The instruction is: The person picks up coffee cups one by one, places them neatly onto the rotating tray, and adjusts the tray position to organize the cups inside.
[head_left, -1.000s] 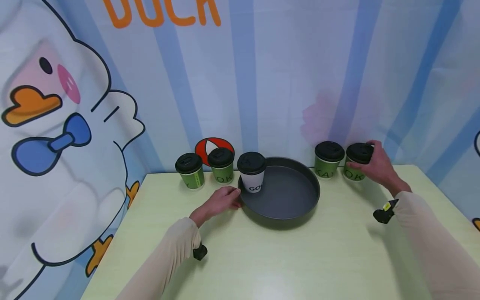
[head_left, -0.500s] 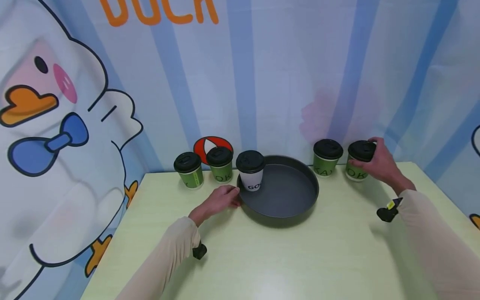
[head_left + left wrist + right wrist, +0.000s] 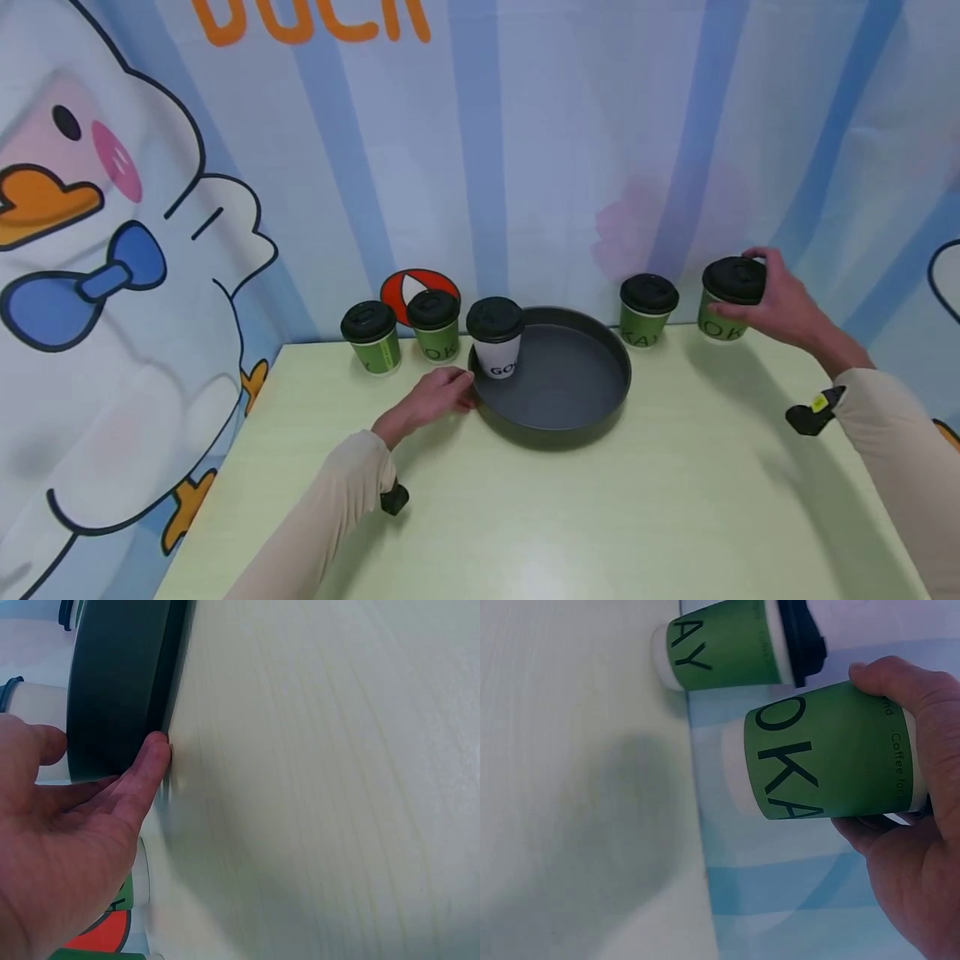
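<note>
curling the right hand [image 3: 780, 304] around a green paper cup with a black plastic lid [image 3: 716, 327], spreading the grip only to the cup's width. suspending that cup just above the pale wood-grain bench [image 3: 585, 508], near the back edge, right of a second black-lidded green paper cup [image 3: 642, 327]. pinching with the left hand [image 3: 429, 395], in a partly spread grip, the left side of a round, shallow, dark grey pan [image 3: 558, 383] on the bench, beside a white paper cup with a black lid [image 3: 498, 357] standing inside the pan. placing the thumb by the rim and the fingertips [image 3: 159, 746] low on the outer wall.
</note>
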`<control>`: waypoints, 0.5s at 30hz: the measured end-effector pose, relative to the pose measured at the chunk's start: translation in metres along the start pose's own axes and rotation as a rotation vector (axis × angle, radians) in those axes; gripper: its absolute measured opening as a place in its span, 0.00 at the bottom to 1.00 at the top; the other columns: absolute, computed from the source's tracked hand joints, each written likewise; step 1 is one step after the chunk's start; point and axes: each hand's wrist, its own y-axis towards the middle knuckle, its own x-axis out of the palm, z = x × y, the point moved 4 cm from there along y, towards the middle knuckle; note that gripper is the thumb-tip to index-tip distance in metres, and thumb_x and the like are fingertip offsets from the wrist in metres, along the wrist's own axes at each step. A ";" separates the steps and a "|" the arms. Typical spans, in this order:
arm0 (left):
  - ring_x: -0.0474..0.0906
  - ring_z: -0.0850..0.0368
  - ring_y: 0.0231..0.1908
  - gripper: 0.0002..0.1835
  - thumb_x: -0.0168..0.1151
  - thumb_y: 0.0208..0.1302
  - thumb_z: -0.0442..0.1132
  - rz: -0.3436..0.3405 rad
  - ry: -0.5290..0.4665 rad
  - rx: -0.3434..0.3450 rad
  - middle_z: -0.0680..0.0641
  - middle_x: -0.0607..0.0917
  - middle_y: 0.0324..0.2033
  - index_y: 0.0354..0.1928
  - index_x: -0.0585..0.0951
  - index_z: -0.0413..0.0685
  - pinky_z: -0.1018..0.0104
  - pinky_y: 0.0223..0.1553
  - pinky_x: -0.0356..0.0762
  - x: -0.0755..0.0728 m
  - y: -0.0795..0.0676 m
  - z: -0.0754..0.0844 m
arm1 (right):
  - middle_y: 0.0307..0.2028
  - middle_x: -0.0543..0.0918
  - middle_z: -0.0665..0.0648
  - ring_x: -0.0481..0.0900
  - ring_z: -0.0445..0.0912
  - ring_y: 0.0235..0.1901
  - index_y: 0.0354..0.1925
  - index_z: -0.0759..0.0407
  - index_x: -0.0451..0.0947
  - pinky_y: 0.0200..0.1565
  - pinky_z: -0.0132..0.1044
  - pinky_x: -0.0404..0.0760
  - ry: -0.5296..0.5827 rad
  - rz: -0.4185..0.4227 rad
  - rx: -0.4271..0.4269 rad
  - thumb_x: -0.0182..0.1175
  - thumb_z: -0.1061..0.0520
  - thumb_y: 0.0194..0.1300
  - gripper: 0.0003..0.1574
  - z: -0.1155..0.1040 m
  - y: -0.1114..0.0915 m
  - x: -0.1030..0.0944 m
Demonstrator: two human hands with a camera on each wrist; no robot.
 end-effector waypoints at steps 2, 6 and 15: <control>0.82 0.50 0.40 0.24 0.46 0.75 0.46 -0.001 0.003 -0.001 0.41 0.82 0.41 0.60 0.71 0.33 0.61 0.43 0.82 -0.001 0.000 0.001 | 0.54 0.67 0.75 0.71 0.67 0.50 0.71 0.56 0.39 0.42 0.59 0.71 -0.001 -0.006 -0.020 0.68 0.44 0.57 0.60 -0.010 0.000 -0.004; 0.82 0.49 0.40 0.23 0.45 0.75 0.46 -0.003 0.011 0.006 0.40 0.82 0.41 0.59 0.72 0.33 0.61 0.44 0.82 -0.002 0.000 0.003 | 0.53 0.70 0.71 0.73 0.62 0.48 0.70 0.53 0.42 0.39 0.52 0.73 -0.004 -0.008 -0.067 0.70 0.46 0.56 0.58 -0.033 -0.001 -0.011; 0.82 0.49 0.40 0.22 0.46 0.75 0.45 0.006 0.006 -0.003 0.40 0.82 0.41 0.58 0.73 0.33 0.60 0.43 0.82 0.000 0.000 0.002 | 0.52 0.73 0.65 0.75 0.57 0.48 0.69 0.54 0.49 0.42 0.46 0.71 -0.005 0.020 -0.233 0.74 0.50 0.52 0.57 -0.090 0.001 -0.001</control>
